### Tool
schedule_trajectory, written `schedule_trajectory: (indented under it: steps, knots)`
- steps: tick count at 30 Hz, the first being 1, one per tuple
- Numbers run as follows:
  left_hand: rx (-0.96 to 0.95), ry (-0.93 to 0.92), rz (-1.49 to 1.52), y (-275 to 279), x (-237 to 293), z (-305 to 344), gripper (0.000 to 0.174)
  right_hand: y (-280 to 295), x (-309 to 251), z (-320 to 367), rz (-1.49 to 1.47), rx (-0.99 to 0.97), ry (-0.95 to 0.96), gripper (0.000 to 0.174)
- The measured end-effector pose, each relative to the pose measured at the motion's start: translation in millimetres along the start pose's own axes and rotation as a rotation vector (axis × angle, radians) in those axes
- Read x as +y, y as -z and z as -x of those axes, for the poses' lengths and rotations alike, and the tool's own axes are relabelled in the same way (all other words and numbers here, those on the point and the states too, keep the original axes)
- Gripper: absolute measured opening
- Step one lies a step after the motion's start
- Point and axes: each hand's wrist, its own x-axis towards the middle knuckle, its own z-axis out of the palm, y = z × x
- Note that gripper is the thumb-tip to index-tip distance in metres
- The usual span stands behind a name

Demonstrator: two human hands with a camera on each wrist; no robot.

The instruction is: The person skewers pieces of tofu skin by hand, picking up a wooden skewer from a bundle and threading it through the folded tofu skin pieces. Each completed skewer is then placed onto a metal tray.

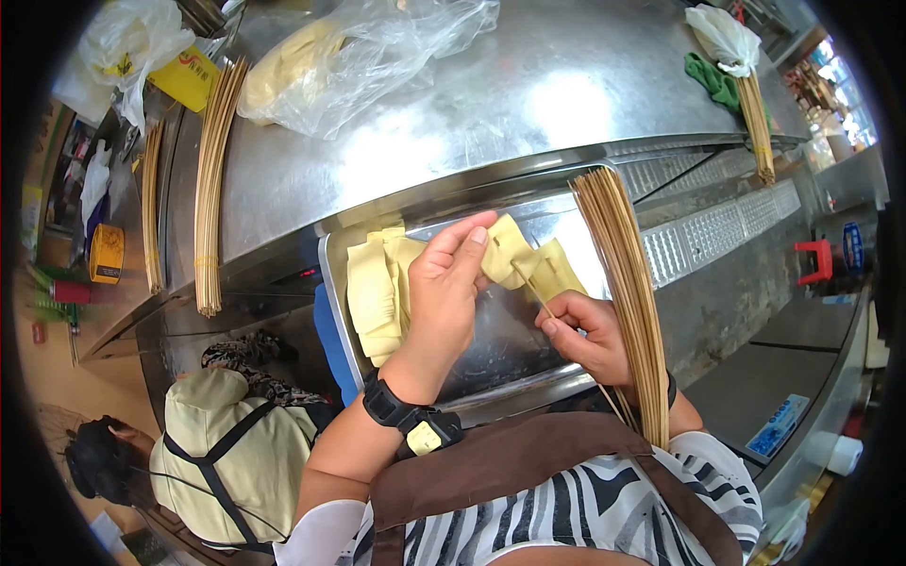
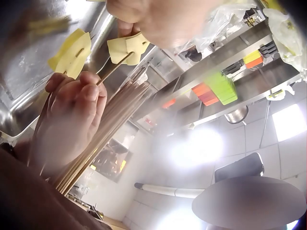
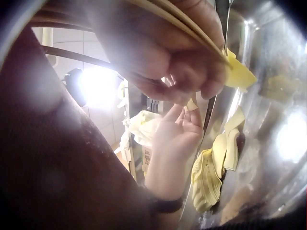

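Observation:
My left hand [image 1: 444,292] pinches a folded pale-yellow sheet, like tofu skin [image 1: 507,247], between thumb and fingers. A thin wooden skewer [image 2: 116,69] runs from my right hand [image 1: 590,341] into that sheet. The right fingers are curled round the skewer. A second yellow sheet [image 2: 72,53], pierced by another skewer, sticks out beyond the same hand. A thick bundle of bare skewers [image 1: 628,292] lies along the right hand and wrist. Under both hands is a metal tray [image 1: 328,274], with a pile of yellow sheets [image 1: 376,297] at its left side.
A steel counter [image 1: 453,151] runs behind the tray, bearing a clear plastic bag [image 1: 368,66] of yellow sheets. Skewer bundles [image 1: 215,189] lie at the left, another bundle [image 1: 755,127] at the far right beside a green cloth [image 1: 713,83]. Another person [image 1: 226,453] is close on the left.

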Motion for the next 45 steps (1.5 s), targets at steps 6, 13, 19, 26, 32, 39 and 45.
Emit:
schedule_trajectory:
  steps: [6,13,19,26,32,39,45]
  knots:
    - [0.06,0.024,-0.077,-2,-1,-2,0.033,0,-1,-1,0.04,0.006,0.014,0.012]
    - [0.019,-0.026,-0.216,5,-10,0,0.036,0,1,-2,-0.016,0.004,-0.008,0.012]
    - [0.027,-0.009,-0.182,-5,-16,8,0.036,-2,4,-1,-0.037,0.038,0.017,0.013]
    - [-0.012,0.058,-0.038,-18,-11,18,0.054,0,3,1,-0.1,0.088,0.008,0.013]
    - [-0.082,0.173,0.099,-5,-13,18,0.07,6,8,3,0.083,0.143,0.065,0.018]
    - [-0.12,0.222,0.001,-8,-10,20,0.054,6,3,3,0.098,0.159,0.055,0.019]
    - [-0.133,0.226,-0.021,-14,-12,26,0.035,6,6,3,0.069,0.158,0.062,0.019]
